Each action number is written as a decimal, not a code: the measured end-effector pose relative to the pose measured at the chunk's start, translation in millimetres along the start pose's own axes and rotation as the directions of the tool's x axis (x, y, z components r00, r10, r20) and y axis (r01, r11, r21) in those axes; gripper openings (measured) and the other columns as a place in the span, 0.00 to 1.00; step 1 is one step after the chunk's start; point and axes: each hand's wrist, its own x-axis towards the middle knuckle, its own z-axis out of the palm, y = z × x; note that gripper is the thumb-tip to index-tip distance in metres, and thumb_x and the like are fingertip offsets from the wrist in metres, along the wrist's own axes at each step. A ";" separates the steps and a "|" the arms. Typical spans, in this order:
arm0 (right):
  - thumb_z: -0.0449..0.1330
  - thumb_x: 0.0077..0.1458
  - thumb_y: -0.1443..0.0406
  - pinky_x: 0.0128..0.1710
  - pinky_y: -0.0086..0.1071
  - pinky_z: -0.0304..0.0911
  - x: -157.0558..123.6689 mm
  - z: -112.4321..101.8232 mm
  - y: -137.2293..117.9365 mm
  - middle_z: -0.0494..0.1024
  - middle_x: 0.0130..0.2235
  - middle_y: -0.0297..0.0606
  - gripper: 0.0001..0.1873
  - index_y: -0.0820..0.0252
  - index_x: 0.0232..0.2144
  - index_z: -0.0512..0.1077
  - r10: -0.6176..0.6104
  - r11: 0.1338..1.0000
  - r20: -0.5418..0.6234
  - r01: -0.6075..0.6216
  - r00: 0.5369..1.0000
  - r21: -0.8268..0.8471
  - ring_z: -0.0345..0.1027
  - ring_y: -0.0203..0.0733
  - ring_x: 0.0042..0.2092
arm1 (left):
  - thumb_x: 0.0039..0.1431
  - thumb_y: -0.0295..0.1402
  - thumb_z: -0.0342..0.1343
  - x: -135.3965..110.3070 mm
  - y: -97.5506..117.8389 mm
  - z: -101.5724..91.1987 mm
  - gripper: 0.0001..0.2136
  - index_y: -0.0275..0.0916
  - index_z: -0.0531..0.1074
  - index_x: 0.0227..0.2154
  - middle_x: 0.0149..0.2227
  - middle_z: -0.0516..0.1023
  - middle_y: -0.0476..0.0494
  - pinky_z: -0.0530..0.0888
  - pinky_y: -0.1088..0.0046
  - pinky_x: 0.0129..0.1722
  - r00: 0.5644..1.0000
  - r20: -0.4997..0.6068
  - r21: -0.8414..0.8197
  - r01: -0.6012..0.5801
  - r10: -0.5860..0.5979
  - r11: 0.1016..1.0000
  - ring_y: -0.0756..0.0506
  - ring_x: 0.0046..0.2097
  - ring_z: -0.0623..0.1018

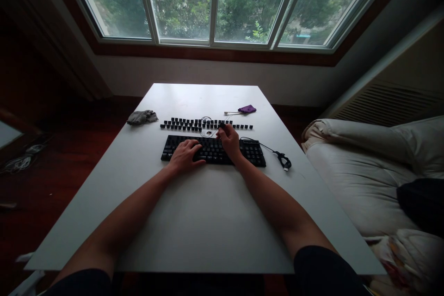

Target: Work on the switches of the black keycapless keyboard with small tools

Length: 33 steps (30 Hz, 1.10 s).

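A black keyboard [255,153] lies across the white table. My left hand [185,155] rests flat on its left half, fingers stretched out over the keys and thumb along the near edge. Over the keyboard's far edge, my right hand [229,139] is closed in a pinch at a small black piece that looks like a keycap [221,125]. Just beyond the keyboard stand loose black keycaps [180,124] in rows. Thin wire loops [207,133] lie among them near my right fingertips. The keys under both hands are hidden.
A crumpled grey cloth [141,117] lies at the table's left edge. Farther back on the right are a purple pouch [247,109] and a thin brush-like stick [231,113]. The keyboard's bundled cable [283,161] sits right of it. A pale sofa [354,185] borders the table [208,222].
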 end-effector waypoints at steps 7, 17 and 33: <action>0.58 0.57 0.52 0.35 0.35 0.68 12.6 -10.1 6.9 0.77 0.28 0.34 0.13 0.55 0.36 0.70 -0.020 0.997 0.193 0.033 0.981 -0.064 0.74 0.43 0.31 | 0.56 0.49 0.61 -2.6 -4.1 -1.7 0.25 0.46 0.71 0.55 0.59 0.69 0.39 0.65 0.51 0.60 1.000 -0.004 -0.008 -0.002 0.002 1.000 0.34 0.60 0.67; 0.59 0.56 0.54 0.39 0.36 0.68 9.0 -2.4 26.1 0.80 0.30 0.34 0.13 0.55 0.36 0.73 0.014 0.997 0.287 0.007 0.958 -0.072 0.75 0.43 0.34 | 0.55 0.48 0.61 -3.2 -3.3 -0.5 0.26 0.46 0.70 0.55 0.58 0.69 0.39 0.65 0.50 0.60 1.000 -0.021 -0.011 -0.008 0.008 1.000 0.33 0.59 0.67; 0.59 0.57 0.57 0.33 0.31 0.58 2.6 -13.8 13.1 0.72 0.28 0.32 0.10 0.56 0.29 0.72 -0.250 0.879 0.454 0.398 0.855 -0.264 0.61 0.37 0.29 | 0.56 0.49 0.61 -2.9 -3.7 -0.1 0.26 0.46 0.70 0.55 0.58 0.69 0.39 0.63 0.52 0.61 1.000 -0.007 -0.012 0.004 -0.004 1.000 0.34 0.59 0.66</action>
